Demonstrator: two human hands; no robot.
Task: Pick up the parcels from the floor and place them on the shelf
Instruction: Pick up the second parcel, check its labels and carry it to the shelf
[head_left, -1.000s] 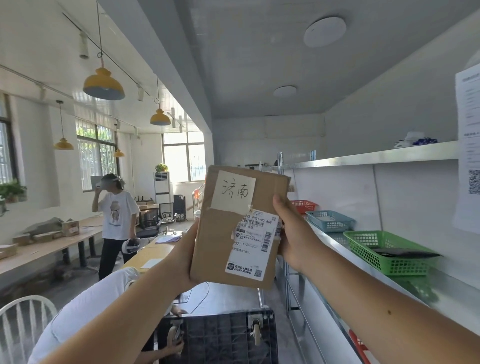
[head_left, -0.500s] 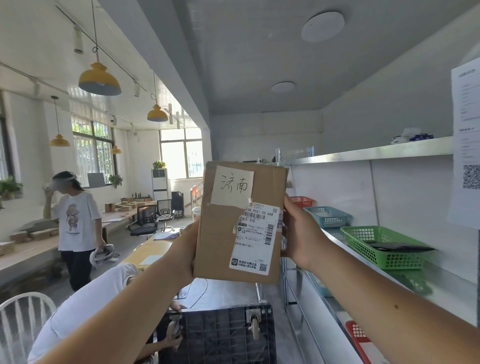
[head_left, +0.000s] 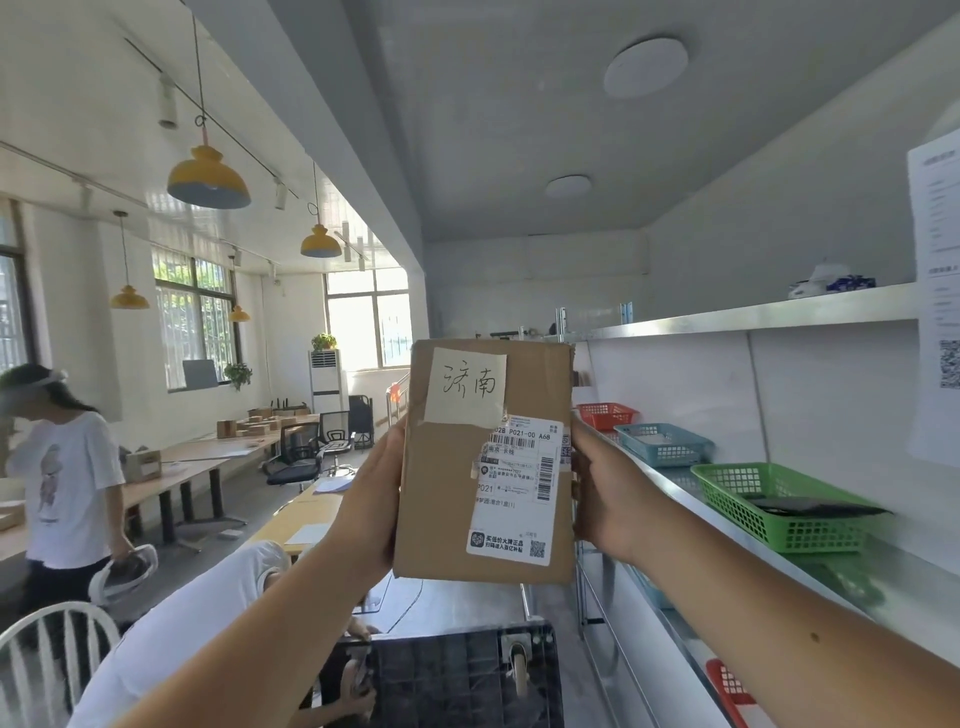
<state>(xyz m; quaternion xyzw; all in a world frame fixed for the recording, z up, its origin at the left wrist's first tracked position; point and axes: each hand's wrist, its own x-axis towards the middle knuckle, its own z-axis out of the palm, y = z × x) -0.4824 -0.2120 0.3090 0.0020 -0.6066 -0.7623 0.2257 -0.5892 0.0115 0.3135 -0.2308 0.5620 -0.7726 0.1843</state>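
Note:
I hold a brown cardboard parcel (head_left: 441, 499) upright in front of me at chest height. It carries a cream note with handwritten characters and a white shipping label. My left hand (head_left: 371, 499) grips its left edge and my right hand (head_left: 602, 493) grips its right edge. The metal shelf (head_left: 841, 587) runs along the wall to the right of the parcel, a little lower than the parcel's middle. The parcel is left of the shelf, apart from it.
On the shelf stand a green basket (head_left: 779, 514) holding a dark flat item, a blue basket (head_left: 662, 444) and a red basket (head_left: 605, 414). An upper shelf (head_left: 753, 314) runs above. Below me an upturned black cart (head_left: 457, 680) and a crouching person (head_left: 171, 634); another person (head_left: 67, 488) stands left.
The parcel has straightened from a tilt to nearly upright, still in both hands. The standing person at the left has walked further left.

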